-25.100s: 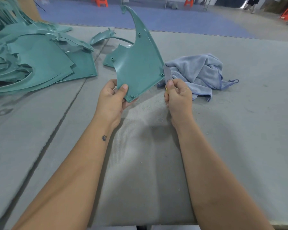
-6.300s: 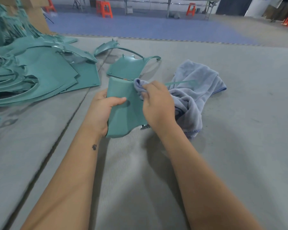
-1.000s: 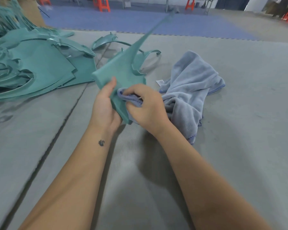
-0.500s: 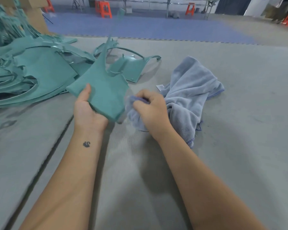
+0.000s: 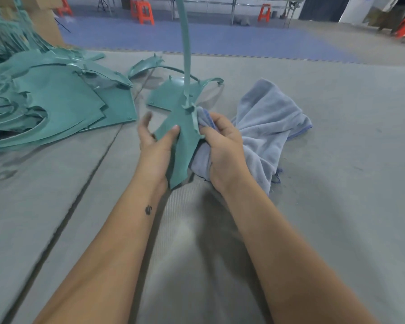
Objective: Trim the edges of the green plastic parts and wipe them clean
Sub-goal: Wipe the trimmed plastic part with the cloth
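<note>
Green plastic part [image 5: 184,139] is held upright at scene centre, above the grey mat [image 5: 337,160]. Long axis runs near-to-far and up: broad end low between the wrists, thin curved tail [image 5: 185,43] rising past the top edge of frame. Textured face toward camera.

Left hand [image 5: 153,146] holds the broad end: thumb pressed on the front face, fingers spread behind the left edge. Right hand [image 5: 222,146] grips a bunched fold of the blue-grey cloth [image 5: 267,127] and presses it against the part's right edge. Rest of the cloth trails right and lies on the mat.

Surroundings:
- pile of green parts [image 5: 45,104] far left, well apart from the held one
- second green part [image 5: 171,94] lying flat just beyond the hands, partly hidden by the held part
- curved green strip [image 5: 143,66] farther back
- cardboard box [image 5: 45,22] behind the pile
- orange stools [image 5: 143,10] on blue floor at the far side

Nothing between the hands and the cloth; the flat part behind is the only close neighbour.

Versus half a second ago: part was tilted left, away from the cloth, carried in the left hand alone, right hand with cloth off it. Now it's swung upright, tail pointing straight up, cloth back on the edge. Cloth heap and pile unchanged
</note>
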Tool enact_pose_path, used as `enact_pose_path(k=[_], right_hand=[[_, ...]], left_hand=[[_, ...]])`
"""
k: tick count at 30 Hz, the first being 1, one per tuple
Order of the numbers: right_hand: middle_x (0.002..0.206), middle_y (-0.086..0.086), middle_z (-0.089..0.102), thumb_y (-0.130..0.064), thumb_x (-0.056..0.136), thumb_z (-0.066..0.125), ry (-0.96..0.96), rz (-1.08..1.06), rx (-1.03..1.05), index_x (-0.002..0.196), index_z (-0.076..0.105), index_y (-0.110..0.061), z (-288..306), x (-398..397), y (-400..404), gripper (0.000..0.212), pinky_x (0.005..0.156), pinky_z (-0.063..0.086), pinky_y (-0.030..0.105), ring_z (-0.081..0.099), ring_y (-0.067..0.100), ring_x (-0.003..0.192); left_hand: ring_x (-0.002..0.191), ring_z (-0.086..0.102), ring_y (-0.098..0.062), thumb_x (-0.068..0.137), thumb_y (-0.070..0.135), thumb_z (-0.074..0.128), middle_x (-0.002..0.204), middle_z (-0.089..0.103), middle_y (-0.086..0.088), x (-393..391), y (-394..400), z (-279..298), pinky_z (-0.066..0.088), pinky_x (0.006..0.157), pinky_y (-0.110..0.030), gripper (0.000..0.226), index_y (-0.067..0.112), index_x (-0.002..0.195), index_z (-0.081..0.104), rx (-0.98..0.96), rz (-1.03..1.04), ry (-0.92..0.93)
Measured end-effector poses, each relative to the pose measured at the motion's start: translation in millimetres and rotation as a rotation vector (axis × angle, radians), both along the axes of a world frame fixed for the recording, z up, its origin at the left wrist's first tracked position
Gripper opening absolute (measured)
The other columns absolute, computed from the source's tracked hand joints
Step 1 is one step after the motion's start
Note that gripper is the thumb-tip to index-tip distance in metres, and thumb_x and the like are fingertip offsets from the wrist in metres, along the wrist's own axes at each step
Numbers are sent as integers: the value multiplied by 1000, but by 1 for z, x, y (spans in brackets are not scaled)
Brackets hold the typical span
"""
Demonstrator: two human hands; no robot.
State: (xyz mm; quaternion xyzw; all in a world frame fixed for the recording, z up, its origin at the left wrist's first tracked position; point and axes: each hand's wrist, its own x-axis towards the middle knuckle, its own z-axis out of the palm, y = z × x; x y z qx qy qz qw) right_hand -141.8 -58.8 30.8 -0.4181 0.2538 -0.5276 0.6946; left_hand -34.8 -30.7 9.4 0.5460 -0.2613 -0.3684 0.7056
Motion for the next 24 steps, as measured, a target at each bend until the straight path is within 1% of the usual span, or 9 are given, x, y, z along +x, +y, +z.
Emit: enact_pose_path(k=[2,3,5,7,9,12,15,19,24], right_hand=[[97,18,61,8,91,53,76,-9,-75,92,63,-8,1,2,2,19,103,42,55,56,30,96],[96,14,62,8,92,53,157,-32,-136,94,63,-8,2,1,4,19,102,45,46,58,25,95],[99,9,64,8,90,57,334,-113,-301,103,66,-5,3,1,8,21,93,48,27,59,14,93],[108,14,63,10,85,60,459,-171,-543,111,68,1,2,1,12,28,92,44,18,58,13,97],[113,18,61,10,81,64,563,-153,-778,116,68,3,-2,2,16,36,97,42,21,57,19,104],[110,17,61,9,79,67,666,-111,-958,115,69,3,-8,7,17,37,96,45,39,58,31,104],[99,16,63,7,79,68,672,-72,-1054,109,72,2,-14,9,17,31,83,49,39,60,31,92],[94,12,65,5,80,64,760,-194,-1095,108,75,-5,-17,13,14,31,79,50,44,60,34,89],[102,11,64,-4,87,59,939,-345,-948,121,69,-8,-14,2,-1,36,86,46,41,57,32,94]], left_hand=[[114,60,-16,93,21,50,135,50,-2,-9,-1,5,53,94,-36,41,35,132,49,6,-67,-131],[108,61,-11,97,19,45,129,55,-1,-14,-2,6,53,89,-25,40,22,136,51,-5,-47,-110],[92,63,-9,101,20,42,107,64,0,-21,1,12,50,71,-10,35,3,122,64,-59,-71,213],[99,66,-20,94,35,48,103,69,-7,-19,11,16,56,85,-27,37,9,99,75,-126,-385,445],[100,66,-26,94,38,44,99,69,-10,-8,16,16,53,94,-38,38,13,91,72,-228,-443,524],[70,70,-22,98,33,30,71,68,-8,5,18,15,58,65,-26,56,12,66,70,-271,-347,582],[55,66,-23,97,32,24,57,60,-9,6,21,11,54,53,-24,64,9,53,65,-221,-360,619],[59,67,-21,95,25,29,61,62,-9,4,20,12,56,57,-24,54,7,60,66,-268,-437,666],[79,70,-28,97,34,31,89,71,-13,2,16,14,58,75,-35,51,9,84,74,-234,-367,605]])
